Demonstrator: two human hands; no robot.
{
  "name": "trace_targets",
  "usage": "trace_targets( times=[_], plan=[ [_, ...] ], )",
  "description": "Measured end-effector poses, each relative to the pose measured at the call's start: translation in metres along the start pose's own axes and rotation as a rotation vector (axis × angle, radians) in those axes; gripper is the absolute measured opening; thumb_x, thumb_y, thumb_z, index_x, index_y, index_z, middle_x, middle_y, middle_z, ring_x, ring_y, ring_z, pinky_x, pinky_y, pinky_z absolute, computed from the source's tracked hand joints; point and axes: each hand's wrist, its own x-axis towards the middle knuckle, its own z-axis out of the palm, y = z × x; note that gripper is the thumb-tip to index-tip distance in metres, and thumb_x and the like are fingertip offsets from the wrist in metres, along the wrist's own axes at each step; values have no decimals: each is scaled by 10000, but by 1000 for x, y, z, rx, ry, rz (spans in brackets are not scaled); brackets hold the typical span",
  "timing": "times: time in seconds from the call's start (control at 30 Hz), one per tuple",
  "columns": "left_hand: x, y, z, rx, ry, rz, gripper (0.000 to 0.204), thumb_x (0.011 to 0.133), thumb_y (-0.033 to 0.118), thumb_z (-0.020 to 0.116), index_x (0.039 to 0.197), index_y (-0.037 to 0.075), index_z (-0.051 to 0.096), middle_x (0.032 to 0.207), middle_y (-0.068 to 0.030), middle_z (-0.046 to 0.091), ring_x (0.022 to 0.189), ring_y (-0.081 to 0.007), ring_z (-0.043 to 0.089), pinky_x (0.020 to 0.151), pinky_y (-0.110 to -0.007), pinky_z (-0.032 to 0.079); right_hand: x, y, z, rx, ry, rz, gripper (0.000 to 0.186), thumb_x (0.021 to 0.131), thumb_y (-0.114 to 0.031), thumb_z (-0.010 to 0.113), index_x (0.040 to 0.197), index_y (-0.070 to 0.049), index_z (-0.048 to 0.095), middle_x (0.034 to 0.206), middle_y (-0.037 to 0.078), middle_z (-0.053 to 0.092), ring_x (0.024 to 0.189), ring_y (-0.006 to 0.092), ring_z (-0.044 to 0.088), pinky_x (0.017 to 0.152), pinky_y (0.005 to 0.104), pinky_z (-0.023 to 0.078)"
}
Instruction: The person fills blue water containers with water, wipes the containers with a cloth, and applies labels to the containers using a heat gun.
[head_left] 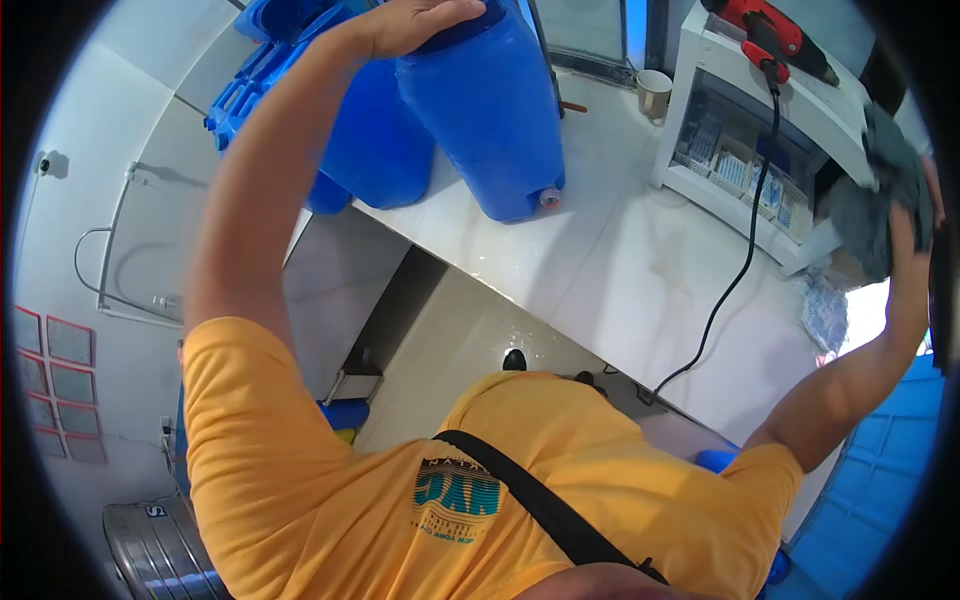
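Observation:
My left hand (pixel 425 22) is closed around the top of an upright blue plastic container (pixel 482 125), which has a spout near its bottom and stands on the white counter (pixel 600 310). More blue containers (pixel 370 140) stand to its left. At the far right my right hand (pixel 912 195) is closed on a dark grey-green cloth (pixel 880 150), beside a white shelf unit (pixel 675 180); its fingers are partly hidden by the cloth.
A red and black heat gun (pixel 780 40) lies on the shelf unit, its cord running down over the counter. A beige mug (pixel 654 94) stands near the window. Small trays fill the unit. A steel vessel (pixel 160 550) sits at lower left.

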Motion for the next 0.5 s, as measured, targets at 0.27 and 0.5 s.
trace_targets(
  times=[0.27,0.5],
  plan=[
    [33,9,-19,-107,-120,-192,636,989,527,374,1507,159,397,1516,-243,387,1407,-426,356,1173,-475,277,-186,-70,19,411,-54,339,710,821,-236,702,1417,46,437,1318,164,564,1171,230,585,1012,344,453],
    [114,-101,43,264,255,473,409,889,113,556,1295,83,592,1356,-175,560,1292,-391,477,1103,-459,397,-329,-145,65,1896,201,860,906,823,-327,762,1534,-46,276,1456,206,438,1029,278,556,802,392,530]
  ],
)
